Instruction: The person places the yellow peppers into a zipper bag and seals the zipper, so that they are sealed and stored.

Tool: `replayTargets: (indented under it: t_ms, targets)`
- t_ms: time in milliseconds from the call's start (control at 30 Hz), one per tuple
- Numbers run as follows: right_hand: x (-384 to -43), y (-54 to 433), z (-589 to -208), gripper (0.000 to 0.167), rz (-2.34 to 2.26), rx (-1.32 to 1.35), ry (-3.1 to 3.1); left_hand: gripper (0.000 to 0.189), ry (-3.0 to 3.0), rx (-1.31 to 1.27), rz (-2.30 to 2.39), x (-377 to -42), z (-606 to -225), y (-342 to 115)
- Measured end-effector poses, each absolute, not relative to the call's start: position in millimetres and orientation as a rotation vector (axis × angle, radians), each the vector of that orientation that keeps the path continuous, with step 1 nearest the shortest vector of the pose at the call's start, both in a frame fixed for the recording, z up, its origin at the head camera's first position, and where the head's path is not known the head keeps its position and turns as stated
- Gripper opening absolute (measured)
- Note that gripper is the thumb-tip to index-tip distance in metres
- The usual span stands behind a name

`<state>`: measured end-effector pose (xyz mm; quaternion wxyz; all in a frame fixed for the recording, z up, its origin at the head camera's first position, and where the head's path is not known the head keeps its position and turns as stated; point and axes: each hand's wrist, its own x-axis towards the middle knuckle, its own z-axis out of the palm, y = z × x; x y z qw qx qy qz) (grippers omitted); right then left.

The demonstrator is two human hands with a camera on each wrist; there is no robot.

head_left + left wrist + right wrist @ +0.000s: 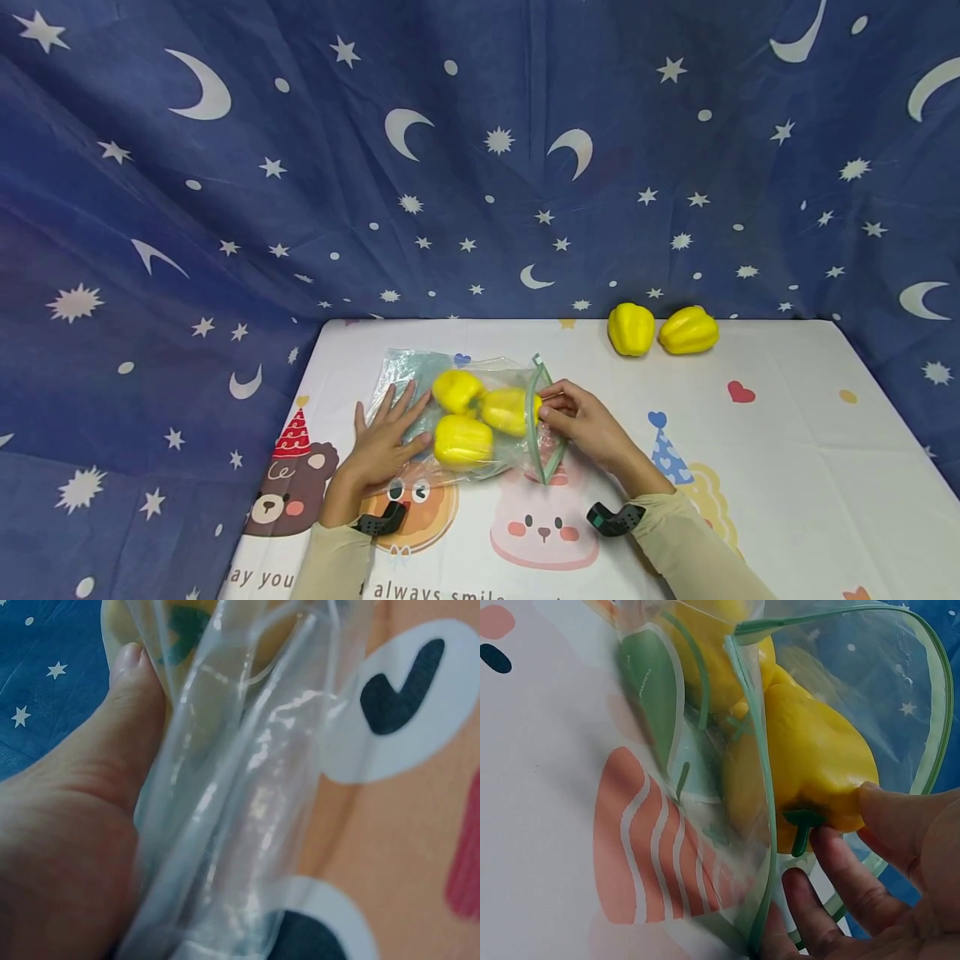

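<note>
A clear zip bag (420, 371) with a green zip edge lies on the table, its mouth facing right and standing apart. Two yellow bell peppers (462, 442) are inside, and a third yellow bell pepper (504, 411) lies at the mouth. My right hand (588, 423) reaches in there and holds this third pepper by its stem end. In the right wrist view, the thumb (885, 806) and fingertips touch the pepper (817, 750) beside its green stem. Fingers spread, my left hand (386, 442) rests on the bag's closed end; the left wrist view shows its thumb (131, 682) along the plastic.
Two more yellow bell peppers (632, 329) lie side by side at the table's back edge, right of the bag. The white tablecloth (810, 467) carries printed cartoon animals and words. A blue curtain (480, 167) with moons and stars hangs behind and to the left.
</note>
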<state>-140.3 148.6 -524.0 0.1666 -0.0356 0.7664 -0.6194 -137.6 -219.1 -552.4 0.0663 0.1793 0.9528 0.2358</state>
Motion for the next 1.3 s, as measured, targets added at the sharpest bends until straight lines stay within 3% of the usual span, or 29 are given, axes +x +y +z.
replayTargets:
  t_ms: [1300]
  targets:
    - [-138.9, 146.4, -518.7, 0.044, -1.445, -0.334, 2.209, 0.076, 2.846, 0.575, 0.842, -138.1, -553.7, -224.2]
